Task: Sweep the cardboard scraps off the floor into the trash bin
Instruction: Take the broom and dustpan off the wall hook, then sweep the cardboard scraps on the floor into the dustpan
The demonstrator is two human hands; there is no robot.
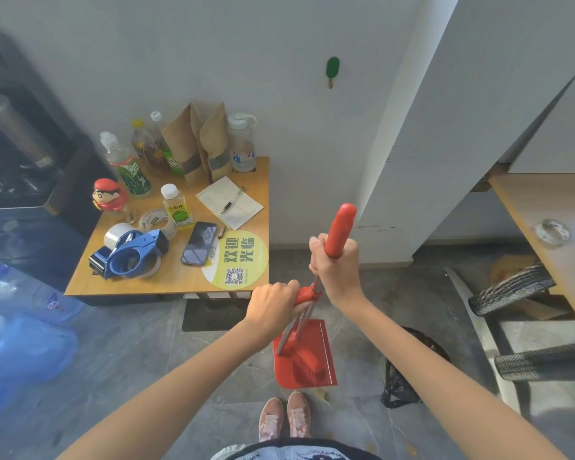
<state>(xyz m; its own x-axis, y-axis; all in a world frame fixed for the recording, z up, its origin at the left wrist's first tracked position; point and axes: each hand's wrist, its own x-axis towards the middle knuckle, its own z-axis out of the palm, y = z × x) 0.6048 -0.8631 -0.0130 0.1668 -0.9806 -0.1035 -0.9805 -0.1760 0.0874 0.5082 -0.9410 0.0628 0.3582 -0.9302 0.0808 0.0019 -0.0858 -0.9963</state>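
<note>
From the head camera, looking down: the red dustpan hangs low over the grey tiled floor, tilted, its flat blade towards the pink shoes just below it. A red broom head lies against the pan's inner face. Two metal shafts rise together from the pan to the hands.

The left hand is closed round a short red grip where the shafts meet, above the pan. The right hand is closed round the long red handle, higher up and to the right of the left hand; the handle's rounded end sticks out above the fist.

Open floor lies left of the dustpan, bounded further left by blurred blue water jugs. Up and left of the pan, the near edge of a wooden side table overhangs the floor; it carries a blue tape dispenser, a phone, bottles and a notepad with a pen. Right of the pan stands a trash bin lined with a black bag, close beside the right forearm. Beyond it, a wooden bench edge and dark ribbed rolls crowd the right side. A white wall closes the far end.

One small yellowish scrap lies on the floor just below the pan's blade, beside the right shoe; whether it is cardboard cannot be told.
</note>
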